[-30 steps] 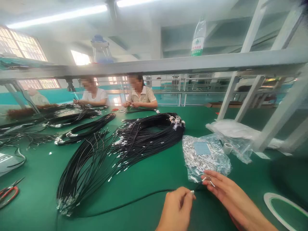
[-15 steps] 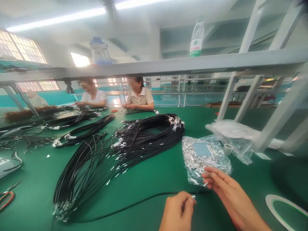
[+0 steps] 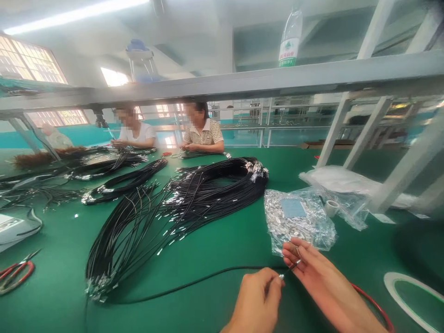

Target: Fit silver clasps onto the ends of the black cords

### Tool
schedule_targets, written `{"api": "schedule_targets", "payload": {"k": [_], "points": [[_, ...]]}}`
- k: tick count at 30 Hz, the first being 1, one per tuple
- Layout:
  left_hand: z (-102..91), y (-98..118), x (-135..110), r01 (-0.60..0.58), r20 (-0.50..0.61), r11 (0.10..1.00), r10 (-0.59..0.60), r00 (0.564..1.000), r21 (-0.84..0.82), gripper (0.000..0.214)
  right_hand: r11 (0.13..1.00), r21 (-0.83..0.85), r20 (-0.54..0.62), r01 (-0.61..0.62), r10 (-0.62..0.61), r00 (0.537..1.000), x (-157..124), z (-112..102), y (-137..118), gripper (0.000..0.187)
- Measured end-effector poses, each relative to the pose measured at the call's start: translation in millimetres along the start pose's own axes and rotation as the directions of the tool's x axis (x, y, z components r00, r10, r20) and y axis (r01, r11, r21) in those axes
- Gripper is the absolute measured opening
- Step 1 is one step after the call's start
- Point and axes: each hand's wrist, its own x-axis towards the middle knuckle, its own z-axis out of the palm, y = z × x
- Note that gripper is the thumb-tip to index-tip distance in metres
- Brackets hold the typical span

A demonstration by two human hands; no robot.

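Note:
My left hand [image 3: 258,298] pinches a black cable [image 3: 194,279] near its end, and a small silver metal piece [image 3: 281,277] shows at the fingertips. Beyond the pinch, the cable's silver tip [image 3: 297,263] reaches in front of my right palm. My right hand [image 3: 317,270] has its thumb against bent fingers. What lies between them is too small to make out. Just past my right fingertips lies a clear plastic bag [image 3: 308,226] full of small silver metal parts. The held cable runs left towards a bundle of black cables [image 3: 107,245] with silver ends.
A larger coil of black cables [image 3: 222,194] lies mid-table. Red-handled scissors [image 3: 21,273] are at the left and a white ring [image 3: 395,282] at the right. A metal shelf frame [image 3: 333,134] stands over the table. Two people [image 3: 204,134] sit across it.
The view has shifted slightly, bringing more of the scissors in. My right hand has moved left, closer to my left hand, and the cable tip now overlaps my right palm. A red handle shows beside my right forearm.

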Motion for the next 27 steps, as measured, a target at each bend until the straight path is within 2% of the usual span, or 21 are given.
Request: {"api": "schedule_targets", "payload": {"k": [4, 11, 18, 22, 25, 27], "points": [[0.0, 1.6, 0.0, 0.010, -0.023, 1.000, -0.010, 1.000, -0.022, 0.030, 1.000, -0.008, 0.001, -0.006, 0.006, 1.000, -2.8, 0.5, 1.0, 0.042], [-1.4, 0.4, -0.6, 0.007, -0.048, 0.999, -0.009, 0.999, -0.046, 0.029, 0.995, -0.098, -0.080, -0.023, 0.015, 0.997, -8.7, 14.7, -10.3, 0.060], [-2.7, 1.4, -0.6, 0.028, -0.075, 0.998, -0.033, 0.997, -0.064, 0.029, 0.982, -0.186, -0.058, 0.012, -0.023, 0.998, -8.0, 4.8, -6.6, 0.056], [-2.0, 2.8, -1.0, 0.039, -0.068, 0.998, -0.043, 0.997, -0.059, 0.029, 0.947, -0.310, -0.018, 0.080, -0.090, 0.996, -7.7, -1.9, -4.0, 0.055], [-2.5, 4.2, -2.4, 0.036, -0.072, 0.999, -0.037, 0.997, -0.023, 0.029, 0.918, -0.376, 0.005, 0.123, -0.131, 0.991, -8.9, -1.3, -2.0, 0.054], [-3.4, 5.6, -3.6, 0.029, -0.071, 1.000, -0.029, 0.997, -0.003, 0.029, 0.926, -0.364, -0.010, 0.099, -0.110, 0.994, -10.8, 2.8, -0.3, 0.056]]}}
